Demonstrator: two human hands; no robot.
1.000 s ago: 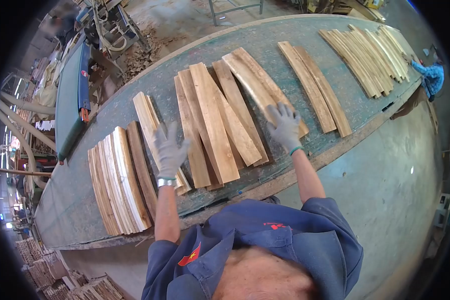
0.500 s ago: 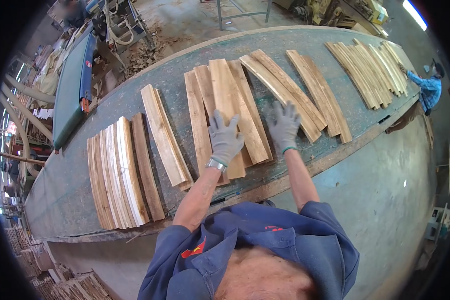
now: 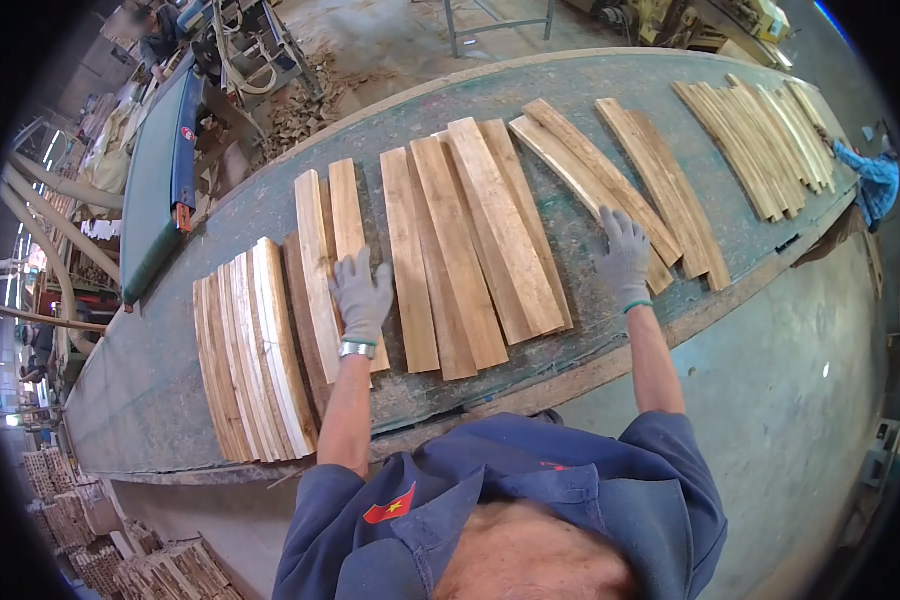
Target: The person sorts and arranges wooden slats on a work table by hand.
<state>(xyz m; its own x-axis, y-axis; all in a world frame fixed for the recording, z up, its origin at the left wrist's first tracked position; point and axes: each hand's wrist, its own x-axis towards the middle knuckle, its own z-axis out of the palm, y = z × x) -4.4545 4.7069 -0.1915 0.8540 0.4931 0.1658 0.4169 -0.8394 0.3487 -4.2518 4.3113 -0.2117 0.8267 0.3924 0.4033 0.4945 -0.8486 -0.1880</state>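
Observation:
My left hand (image 3: pixel 362 297), in a grey glove, lies with spread fingers on a narrow wood strip (image 3: pixel 347 205) beside another pale strip (image 3: pixel 315 260). My right hand (image 3: pixel 625 252), gloved too, rests fingers apart at the lower part of a pair of strips (image 3: pixel 595 170). Between my hands several overlapping brown boards (image 3: pixel 460 250) fan out on the green worktable (image 3: pixel 370 130). Left of my left hand stands a tight row of strips (image 3: pixel 255 350), one with a white edge.
More strips (image 3: pixel 660 190) lie right of my right hand, and a larger group (image 3: pixel 745 150) farther right. A co-worker in a blue shirt (image 3: pixel 878 180) is at the far right end. A blue-framed conveyor (image 3: pixel 160 180) stands at the left; another person (image 3: pixel 157 40) is behind it.
My left hand has moved left from the middle boards onto a strip, which now lies apart from its neighbour. My right hand has shifted slightly right onto the strip pair. The view has shifted a little.

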